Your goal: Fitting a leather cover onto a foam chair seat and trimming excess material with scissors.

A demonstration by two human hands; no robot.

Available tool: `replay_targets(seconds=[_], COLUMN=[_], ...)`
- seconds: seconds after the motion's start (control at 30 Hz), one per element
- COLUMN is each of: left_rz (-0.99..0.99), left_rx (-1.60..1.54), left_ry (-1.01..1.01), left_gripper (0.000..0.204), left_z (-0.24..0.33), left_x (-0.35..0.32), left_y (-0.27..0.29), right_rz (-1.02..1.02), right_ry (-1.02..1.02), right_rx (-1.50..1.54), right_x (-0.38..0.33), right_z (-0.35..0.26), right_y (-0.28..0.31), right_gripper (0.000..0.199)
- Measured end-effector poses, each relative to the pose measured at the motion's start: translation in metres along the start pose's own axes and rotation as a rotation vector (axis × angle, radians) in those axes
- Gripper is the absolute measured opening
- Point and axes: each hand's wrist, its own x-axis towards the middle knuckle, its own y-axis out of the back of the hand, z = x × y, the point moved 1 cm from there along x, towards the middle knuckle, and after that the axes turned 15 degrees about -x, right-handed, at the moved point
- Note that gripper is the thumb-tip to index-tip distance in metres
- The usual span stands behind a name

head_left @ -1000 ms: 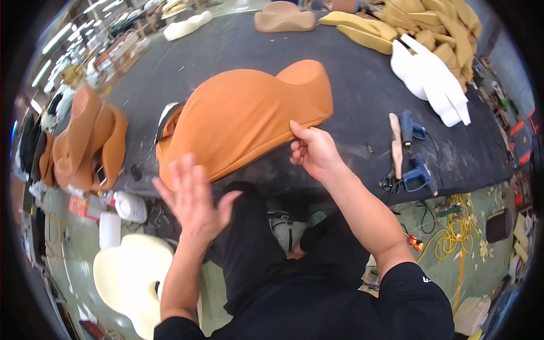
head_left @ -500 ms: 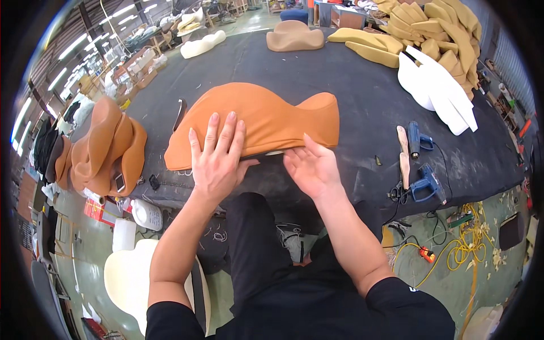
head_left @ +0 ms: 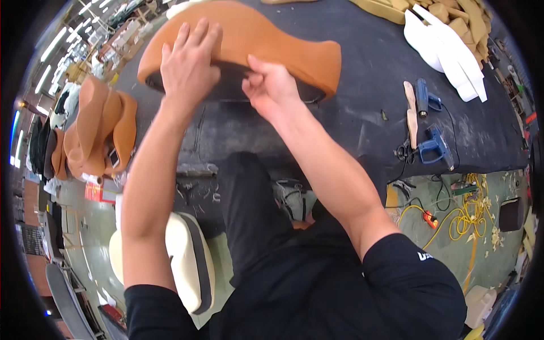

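In front of me, a curved seat cushion with an orange-brown cover (head_left: 272, 37) stands tilted on the black work table, its dark underside rim showing along the near edge. My left hand (head_left: 190, 62) lies on the cover's left part, fingers stretched over the top. Near the middle of the lower edge, my right hand (head_left: 272, 85) has its thumb against the cover's rim and its fingers curled under it. What lies behind those curled fingers is partly hidden.
Stacked brown covered seats (head_left: 85, 122) sit at the left, a phone (head_left: 114, 157) on them. Two blue heat guns, one nearer (head_left: 435, 146) and one farther (head_left: 421, 97), lie right beside a wooden-handled tool (head_left: 412, 113). White shells (head_left: 445, 51) and tan foam pieces (head_left: 453, 11) are behind. A cream seat (head_left: 184, 243) stands below.
The seat cushion has shifted farther from me and tipped, so its dark underside shows. Both hands moved with it, and my right fingers have curled in at the rim. The view has shifted too.
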Motion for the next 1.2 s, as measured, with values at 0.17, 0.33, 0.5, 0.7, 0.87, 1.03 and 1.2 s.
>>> replay_targets(seconds=[0.17,0.33,0.5,0.7,0.87,1.03,1.2], left_rz=[0.170,0.446,0.038,0.220,0.286,0.188,0.105], left_rx=[-0.274,-1.046,-1.715,-1.871,-2.036,-1.935,-1.860], left_ry=[0.128,0.955,1.654,1.354,0.837,0.838,1.261], left_gripper=[0.082,0.069,0.071,0.036,0.025,0.024,0.040], left_z=[0.021,0.063,0.023,0.027,0.040,0.034,0.072], left_x=[-0.048,-0.111,-0.064,-0.065,-0.078,-0.076,-0.050], left_y=[0.019,0.051,0.034,0.019,0.028,0.006,0.048], right_rz=[-0.072,-0.070,0.060,0.104,-0.373,-0.407,-0.284], right_ry=[-0.027,-0.039,-0.127,-0.176,0.049,0.103,0.085], right_rx=[-0.028,-0.019,-0.028,-0.040,0.124,0.020,-0.116], right_x=[-0.014,-0.037,-0.055,-0.044,-0.041,-0.027,-0.043], right_z=[0.024,0.035,0.026,0.013,0.023,0.018,0.002], right_y=[0.012,0.010,-0.009,-0.026,0.003,0.032,0.033], right_gripper=[0.009,0.008,0.020,0.020,0.015,0.018,0.023])
